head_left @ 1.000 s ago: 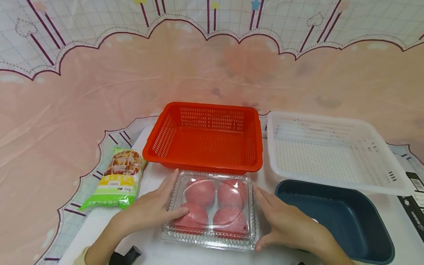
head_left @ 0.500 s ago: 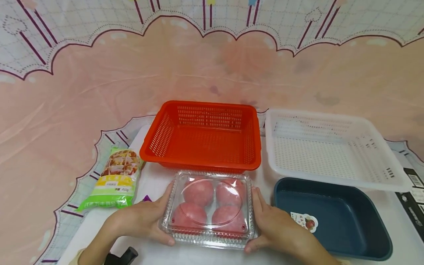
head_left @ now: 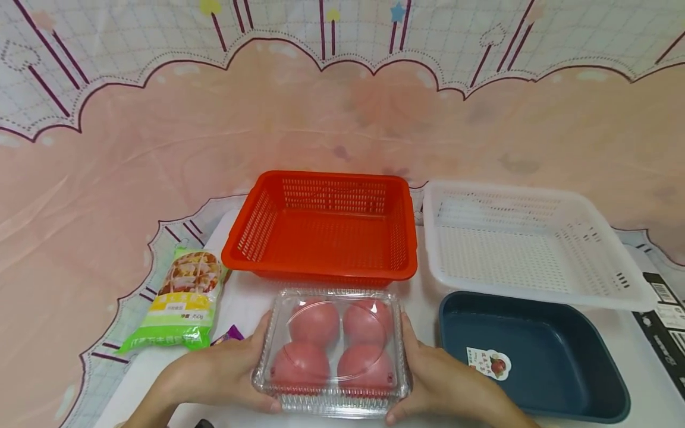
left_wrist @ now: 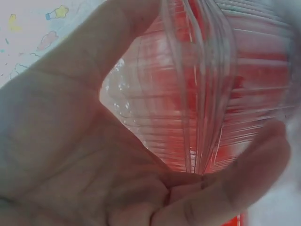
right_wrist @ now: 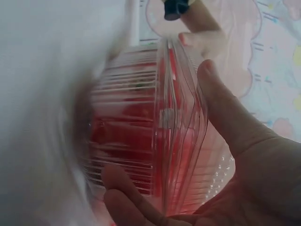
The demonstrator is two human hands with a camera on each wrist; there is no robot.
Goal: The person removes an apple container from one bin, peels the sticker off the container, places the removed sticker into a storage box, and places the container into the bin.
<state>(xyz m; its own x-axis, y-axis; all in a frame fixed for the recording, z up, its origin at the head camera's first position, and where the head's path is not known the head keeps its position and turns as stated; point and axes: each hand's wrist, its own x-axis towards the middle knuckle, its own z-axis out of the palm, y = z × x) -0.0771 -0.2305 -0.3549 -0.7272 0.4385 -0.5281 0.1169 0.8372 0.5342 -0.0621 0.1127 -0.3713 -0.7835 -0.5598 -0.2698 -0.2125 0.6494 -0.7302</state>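
A clear plastic clamshell box (head_left: 342,398) with ribbed sides stands in front of the red basket, several round pinkish-red fruits (head_left: 365,362) inside it under the lid. My left hand (head_left: 225,371) grips its left side, thumb at the near corner; in the left wrist view the fingers (left_wrist: 225,197) reach round below the ribbed wall (left_wrist: 258,89). My right hand (head_left: 444,380) holds the right side the same way, its thumb (right_wrist: 225,103) at the lid's rim and fingers curled under in the right wrist view. The lid lies closed on the box.
Behind the box is a red slotted basket (head_left: 321,270), with a white perforated basket (head_left: 535,291) to its right. A dark blue basin (head_left: 540,351) bearing a sticker stands at right. Left lie a green-and-yellow food bag (head_left: 182,303) and a small purple wrapper (head_left: 231,334).
My left thumb has come off the lid to the box's near left corner. The box has shifted slightly left and toward me in both hands. The purple wrapper has come into sight.
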